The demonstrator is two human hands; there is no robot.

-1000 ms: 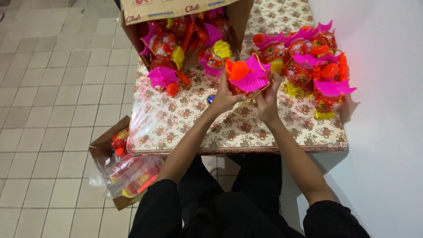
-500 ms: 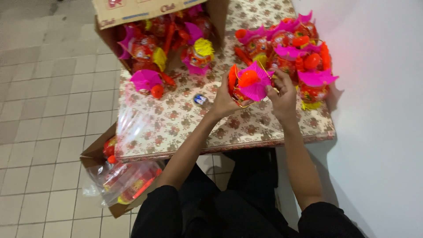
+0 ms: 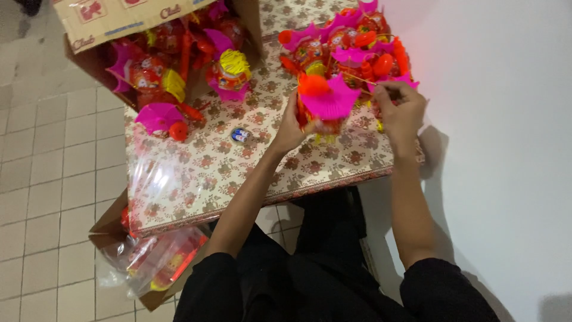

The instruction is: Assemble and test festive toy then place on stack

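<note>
Lantern (image 3: 325, 104), pink and orange paper, sat on the patterned table (image 3: 238, 173), gripped in your left hand (image 3: 292, 128). Your right hand (image 3: 400, 107), just beside it, pinched a thin yellow stick (image 3: 363, 79). Pulling hard could tear the paper. Beyond your hands one finished pile (image 3: 351, 39) crowded close; an elbow could topple it. Counted: one cardboard box (image 3: 107, 24), one small capsule (image 3: 240, 135) left of your left hand.

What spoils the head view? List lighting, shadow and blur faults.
Head view: neon pink lantern in the left hand glows oversaturated, losing detail; right hand and forearm cast a soft shadow on the white wall; the clear plastic bag shows glare; overall slightly soft.
</note>
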